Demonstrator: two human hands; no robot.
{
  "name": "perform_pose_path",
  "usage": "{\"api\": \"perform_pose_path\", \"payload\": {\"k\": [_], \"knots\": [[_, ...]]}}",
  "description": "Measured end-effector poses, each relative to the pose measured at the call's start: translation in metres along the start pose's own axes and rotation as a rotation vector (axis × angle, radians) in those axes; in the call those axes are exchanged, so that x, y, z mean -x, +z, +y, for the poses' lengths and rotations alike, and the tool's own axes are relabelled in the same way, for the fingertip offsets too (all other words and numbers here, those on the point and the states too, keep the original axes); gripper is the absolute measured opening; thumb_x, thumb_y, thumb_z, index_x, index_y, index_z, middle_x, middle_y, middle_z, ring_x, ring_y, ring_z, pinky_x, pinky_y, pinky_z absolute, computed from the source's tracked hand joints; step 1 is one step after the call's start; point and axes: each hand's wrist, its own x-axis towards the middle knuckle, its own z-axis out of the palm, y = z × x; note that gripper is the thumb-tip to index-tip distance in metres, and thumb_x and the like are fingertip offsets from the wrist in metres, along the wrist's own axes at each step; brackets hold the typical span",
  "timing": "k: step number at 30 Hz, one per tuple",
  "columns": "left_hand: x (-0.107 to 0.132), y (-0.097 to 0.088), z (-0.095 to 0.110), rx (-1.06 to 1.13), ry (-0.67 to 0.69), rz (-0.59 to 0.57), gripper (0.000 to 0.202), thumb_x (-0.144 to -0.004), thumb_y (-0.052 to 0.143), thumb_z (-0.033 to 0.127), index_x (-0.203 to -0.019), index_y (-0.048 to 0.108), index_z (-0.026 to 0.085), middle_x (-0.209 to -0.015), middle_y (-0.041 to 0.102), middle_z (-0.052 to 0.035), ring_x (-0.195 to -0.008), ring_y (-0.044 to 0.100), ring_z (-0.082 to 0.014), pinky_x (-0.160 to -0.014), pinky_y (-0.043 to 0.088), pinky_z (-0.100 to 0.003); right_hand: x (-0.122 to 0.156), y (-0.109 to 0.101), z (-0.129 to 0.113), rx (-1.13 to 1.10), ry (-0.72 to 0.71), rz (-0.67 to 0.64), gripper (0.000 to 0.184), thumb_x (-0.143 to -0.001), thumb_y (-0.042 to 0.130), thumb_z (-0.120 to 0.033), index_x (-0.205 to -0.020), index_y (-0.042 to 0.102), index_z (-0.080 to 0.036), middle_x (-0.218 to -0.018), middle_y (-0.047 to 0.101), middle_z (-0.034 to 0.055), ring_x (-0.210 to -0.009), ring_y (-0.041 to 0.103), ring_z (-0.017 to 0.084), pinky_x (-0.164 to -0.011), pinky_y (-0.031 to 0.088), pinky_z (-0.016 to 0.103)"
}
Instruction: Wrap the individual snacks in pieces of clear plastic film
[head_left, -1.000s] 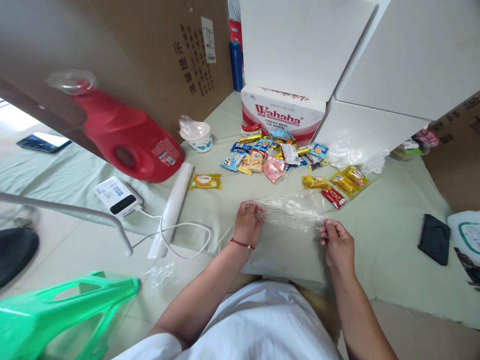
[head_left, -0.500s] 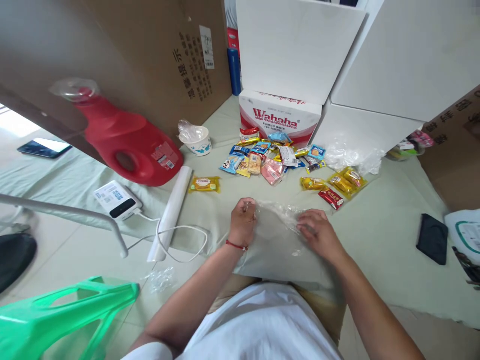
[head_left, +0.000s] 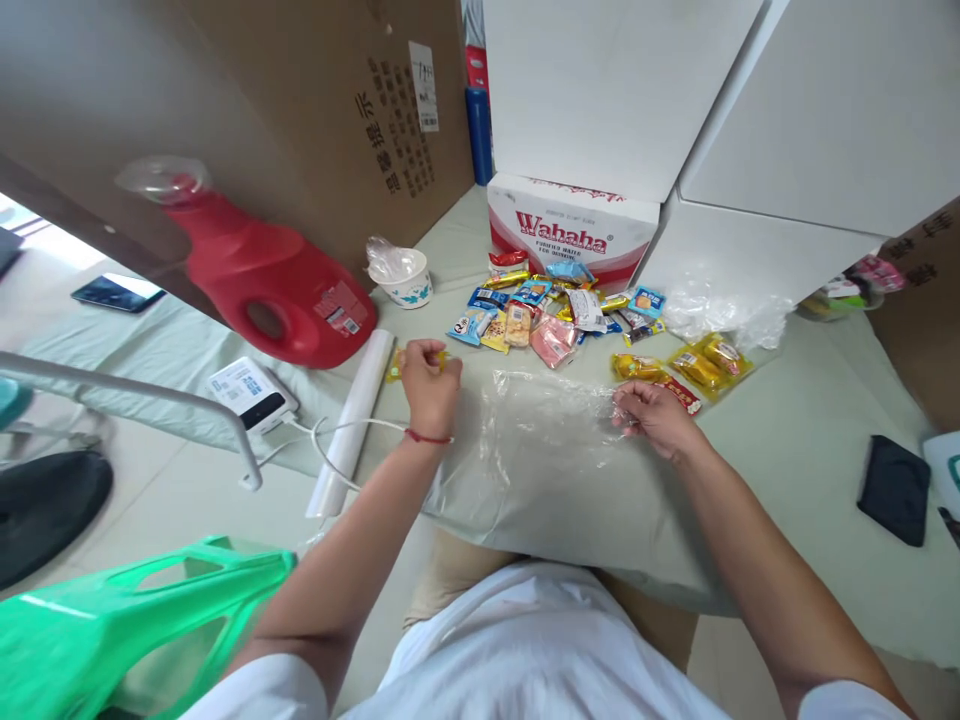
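My left hand (head_left: pixel 433 388), with a red cord at its wrist, is curled over a yellow-wrapped snack (head_left: pixel 394 366) beside the white roll. The fingers cover most of the wrapper and look closed on it. My right hand (head_left: pixel 651 415) pinches the right edge of a clear plastic bag (head_left: pixel 544 440). The bag spreads flat across the cloth in front of me, its left side free. Beyond my right hand lie a red packet (head_left: pixel 684 396) and yellow-wrapped snacks (head_left: pixel 701 365). A pile of small packaged snacks (head_left: pixel 555 310) sits farther back.
Behind the pile stands a Wahaba-style red and white carton (head_left: pixel 574 225). On the left are a red jug (head_left: pixel 277 290), a paper cup (head_left: pixel 409 285), a white roll (head_left: pixel 360 420), and a white device (head_left: pixel 251 392) with a cable. A green stool (head_left: pixel 142 620) and a black pouch (head_left: pixel 894 488) flank me.
My left hand has let go of the clear bag and moved left onto the yellow-wrapped snack. My right hand keeps the bag, which now lies more spread out. The view has shifted slightly.
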Motion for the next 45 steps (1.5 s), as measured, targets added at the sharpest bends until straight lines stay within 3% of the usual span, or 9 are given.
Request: {"api": "perform_pose_path", "payload": {"k": [2, 8, 15, 21, 25, 30, 34, 38, 45], "knots": [[0.027, -0.001, 0.010, -0.053, 0.278, -0.029, 0.013, -0.081, 0.061, 0.014, -0.091, 0.063, 0.021, -0.095, 0.062, -0.0026, -0.088, 0.059, -0.0170, -0.081, 0.049, -0.030, -0.002, 0.002, 0.004, 0.007, -0.010, -0.015, 0.036, -0.064, 0.085, -0.045, -0.077, 0.062, -0.021, -0.064, 0.062, -0.0031, -0.060, 0.065, 0.017, -0.047, 0.045, 0.024], [0.089, 0.016, -0.009, -0.516, 0.731, -0.810, 0.027, -0.096, 0.056, 0.030, -0.117, 0.072, 0.023, -0.134, 0.069, -0.0131, -0.139, 0.052, -0.0328, -0.120, 0.032, -0.057, -0.008, -0.021, 0.007, 0.120, -0.019, 0.032, 0.037, -0.064, 0.082, -0.050, -0.079, 0.064, -0.021, -0.066, 0.062, -0.0021, -0.059, 0.061, 0.017, -0.048, 0.040, 0.025], [0.108, 0.000, -0.058, -0.810, 0.677, -0.820, 0.056, -0.101, 0.049, 0.046, -0.156, 0.049, 0.033, -0.172, 0.029, -0.0125, -0.157, 0.023, -0.0462, -0.117, 0.013, -0.079, -0.008, -0.066, -0.008, 0.832, -0.463, 0.552, 0.027, -0.088, 0.064, -0.044, -0.089, 0.071, -0.018, -0.088, 0.069, 0.0092, -0.080, 0.061, 0.024, -0.080, 0.050, 0.041], [0.129, -0.025, -0.033, -0.662, 0.671, -0.697, 0.045, -0.100, 0.051, 0.039, -0.141, 0.064, 0.025, -0.161, 0.048, -0.0170, -0.147, 0.039, -0.0441, -0.113, 0.030, -0.067, 0.052, -0.016, 0.031, 1.142, -0.936, -0.150, 0.044, -0.095, 0.067, -0.043, -0.137, 0.066, -0.030, -0.139, 0.064, 0.0106, -0.126, 0.055, 0.032, -0.110, 0.043, 0.051], [0.110, -0.012, -0.005, -0.506, 0.731, -0.608, 0.027, -0.099, 0.052, 0.032, -0.096, 0.076, 0.021, -0.118, 0.072, -0.0160, -0.118, 0.058, -0.0339, -0.099, 0.040, -0.052, 0.069, -0.007, 0.073, 1.068, -0.889, 0.028, 0.038, -0.096, 0.058, -0.028, -0.134, 0.067, -0.027, -0.130, 0.067, 0.0130, -0.113, 0.060, 0.030, -0.100, 0.048, 0.050], [0.074, 0.045, -0.002, -0.425, 0.763, -0.845, 0.029, -0.098, 0.048, 0.025, -0.093, 0.075, 0.018, -0.103, 0.074, -0.0150, -0.109, 0.064, -0.0285, -0.106, 0.040, -0.050, 0.051, -0.013, 0.081, 0.408, -0.465, 0.523, 0.044, -0.085, 0.063, -0.035, -0.128, 0.059, -0.023, -0.114, 0.071, 0.0077, -0.070, 0.055, 0.016, -0.068, 0.050, 0.033], [0.068, 0.067, -0.029, -0.411, 0.742, -1.014, 0.032, -0.098, 0.048, 0.025, -0.119, 0.073, 0.025, -0.137, 0.070, -0.0103, -0.136, 0.057, -0.0270, -0.124, 0.023, -0.056, 0.026, -0.001, 0.061, -0.049, -0.126, 0.292, 0.086, -0.062, 0.086, -0.045, -0.138, 0.052, -0.023, -0.104, 0.073, 0.0019, -0.056, 0.045, 0.008, -0.049, 0.032, 0.021], [0.075, 0.055, -0.047, -0.544, 0.700, -0.927, 0.045, -0.106, 0.038, 0.036, -0.145, 0.058, 0.029, -0.160, 0.051, -0.0104, -0.150, 0.044, -0.0278, -0.126, 0.009, -0.066, 0.030, -0.004, 0.050, -0.091, -0.071, 0.240, 0.067, -0.056, 0.091, -0.047, -0.111, 0.067, -0.017, -0.066, 0.058, -0.0077, -0.049, 0.033, 0.006, -0.045, 0.021, 0.021], [0.071, 0.030, -0.044, -0.651, 0.609, -0.768, 0.047, -0.106, 0.038, 0.038, -0.149, 0.055, 0.029, -0.163, 0.047, -0.0129, -0.152, 0.041, -0.0322, -0.123, 0.004, -0.074, 0.075, -0.067, 0.076, 0.199, -0.001, 0.288, 0.056, -0.056, 0.087, -0.058, -0.091, 0.072, -0.017, -0.062, 0.060, -0.0036, -0.051, 0.043, 0.011, -0.049, 0.029, 0.024]]}}
